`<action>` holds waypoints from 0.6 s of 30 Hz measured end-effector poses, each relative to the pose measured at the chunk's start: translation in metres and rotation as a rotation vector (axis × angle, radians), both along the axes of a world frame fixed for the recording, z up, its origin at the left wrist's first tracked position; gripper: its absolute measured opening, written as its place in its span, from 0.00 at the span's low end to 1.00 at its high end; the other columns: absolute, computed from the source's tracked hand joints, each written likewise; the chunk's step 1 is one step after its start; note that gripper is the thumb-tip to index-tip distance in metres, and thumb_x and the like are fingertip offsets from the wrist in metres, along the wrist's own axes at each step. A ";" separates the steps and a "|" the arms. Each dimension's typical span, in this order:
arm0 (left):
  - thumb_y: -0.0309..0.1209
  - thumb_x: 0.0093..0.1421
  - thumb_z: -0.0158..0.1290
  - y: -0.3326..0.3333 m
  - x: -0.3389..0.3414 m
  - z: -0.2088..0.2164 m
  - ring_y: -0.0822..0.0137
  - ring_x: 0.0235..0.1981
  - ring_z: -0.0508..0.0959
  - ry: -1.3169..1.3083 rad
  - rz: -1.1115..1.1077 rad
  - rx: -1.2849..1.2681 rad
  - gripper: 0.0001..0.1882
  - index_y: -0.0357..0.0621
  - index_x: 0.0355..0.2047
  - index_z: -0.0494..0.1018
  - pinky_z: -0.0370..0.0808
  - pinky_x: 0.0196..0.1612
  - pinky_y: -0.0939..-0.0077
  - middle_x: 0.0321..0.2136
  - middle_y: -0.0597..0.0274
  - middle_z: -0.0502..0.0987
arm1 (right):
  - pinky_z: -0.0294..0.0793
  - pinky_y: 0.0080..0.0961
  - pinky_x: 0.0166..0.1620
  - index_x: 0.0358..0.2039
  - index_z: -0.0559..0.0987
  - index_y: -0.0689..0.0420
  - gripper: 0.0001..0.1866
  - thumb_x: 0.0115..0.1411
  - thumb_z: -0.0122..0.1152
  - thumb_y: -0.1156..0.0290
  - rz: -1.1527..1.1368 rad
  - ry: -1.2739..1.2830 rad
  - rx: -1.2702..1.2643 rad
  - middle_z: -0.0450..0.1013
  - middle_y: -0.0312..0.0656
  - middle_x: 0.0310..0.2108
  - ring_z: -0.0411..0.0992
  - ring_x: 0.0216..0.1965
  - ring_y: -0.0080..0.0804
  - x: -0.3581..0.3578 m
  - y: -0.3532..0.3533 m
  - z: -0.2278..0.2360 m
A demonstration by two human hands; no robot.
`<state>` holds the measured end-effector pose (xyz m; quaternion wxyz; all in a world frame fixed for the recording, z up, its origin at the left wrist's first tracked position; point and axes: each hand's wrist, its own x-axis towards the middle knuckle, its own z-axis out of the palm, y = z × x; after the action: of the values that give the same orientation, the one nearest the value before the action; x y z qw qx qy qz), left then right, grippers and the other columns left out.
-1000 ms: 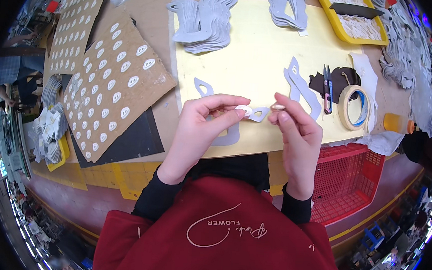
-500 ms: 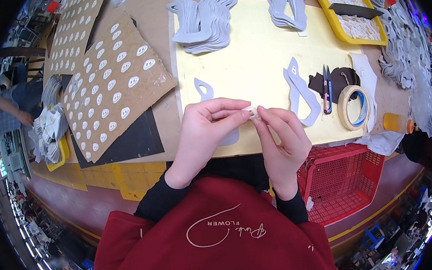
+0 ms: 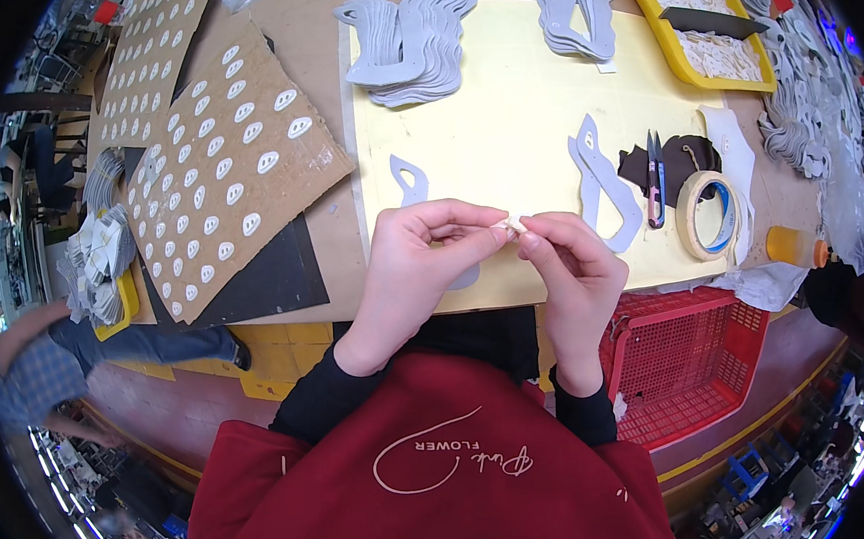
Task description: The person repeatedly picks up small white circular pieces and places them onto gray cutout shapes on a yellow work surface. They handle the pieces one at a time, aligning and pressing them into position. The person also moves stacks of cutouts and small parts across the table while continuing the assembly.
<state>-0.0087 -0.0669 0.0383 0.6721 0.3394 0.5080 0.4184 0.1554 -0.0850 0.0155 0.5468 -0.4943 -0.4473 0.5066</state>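
Observation:
Over the near edge of the yellow sheet (image 3: 504, 104), my left hand (image 3: 418, 254) and my right hand (image 3: 582, 280) meet fingertip to fingertip. Both are pinched on a small white oval piece (image 3: 512, 224), mostly covered by the fingers. Partly hidden beneath my left hand lies a flat grey cut-out piece (image 3: 410, 182). To the right of my hands is another grey cut-out piece (image 3: 603, 186) with a looped outline. Beyond it lie thread snips (image 3: 655, 185) on a dark scrap (image 3: 688, 155), beside a roll of masking tape (image 3: 689, 219).
Cardboard sheets (image 3: 304, 158) dotted with white ovals lie left. Grey stacks (image 3: 407, 52) stand at the back, with a yellow tray (image 3: 663, 47) at the far right. A red crate (image 3: 685, 377) sits below the table's right edge, an orange bottle (image 3: 789, 246) above it. A person (image 3: 44, 368) is at left.
The white piece has been turned between my fingertips and shows less of its face. My right hand has shifted slightly right. The person at the left has come further into view.

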 end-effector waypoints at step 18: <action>0.22 0.62 0.60 0.001 0.005 0.001 0.74 0.36 0.83 0.055 0.085 -0.017 0.10 0.31 0.44 0.80 0.76 0.43 0.83 0.35 0.56 0.85 | 0.73 0.18 0.37 0.41 0.83 0.69 0.09 0.60 0.62 0.88 -0.130 -0.038 0.122 0.78 0.45 0.36 0.74 0.32 0.24 -0.009 -0.008 0.003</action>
<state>-0.0038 -0.0656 0.0395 0.6422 0.3232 0.5439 0.4328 0.1464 -0.0931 0.0187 0.5991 -0.4977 -0.4543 0.4324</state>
